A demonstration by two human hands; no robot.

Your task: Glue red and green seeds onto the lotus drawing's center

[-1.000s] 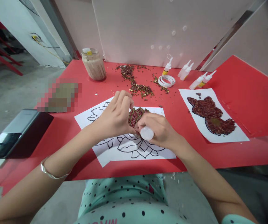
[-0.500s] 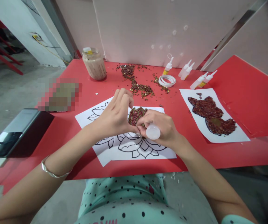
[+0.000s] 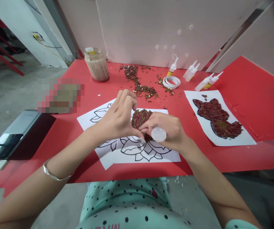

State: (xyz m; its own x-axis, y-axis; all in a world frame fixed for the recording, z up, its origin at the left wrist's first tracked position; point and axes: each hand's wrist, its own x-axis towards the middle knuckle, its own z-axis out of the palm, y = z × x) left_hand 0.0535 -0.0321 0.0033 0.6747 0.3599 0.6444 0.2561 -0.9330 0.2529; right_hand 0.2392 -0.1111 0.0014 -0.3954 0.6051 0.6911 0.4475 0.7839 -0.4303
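My right hand point(image 3: 167, 128) is wrapped round a small white glue bottle point(image 3: 159, 134), its round base pointing up toward me. The right fingertips press at the edge of a patch of small reddish-green beans point(image 3: 140, 118) on a sheet with a black flower outline point(image 3: 148, 152). My left hand point(image 3: 122, 114) rests at the left side of that patch. Its thumb stretches to the lower edge of the beans, apart from the curled fingers, and no object shows in it. The bottle's tip is hidden behind the right hand.
Loose beans point(image 3: 146, 90) lie behind the sheet, near a tape roll point(image 3: 171, 82) and several glue bottles point(image 3: 204, 82). A glass jar point(image 3: 96, 65) stands at the back left, a phone point(image 3: 5, 140) at the left. A bean-covered picture point(image 3: 222, 119) lies right.
My right hand has shifted slightly right with the glue bottle, and more of the beans shows between the hands. The left hand has barely moved.
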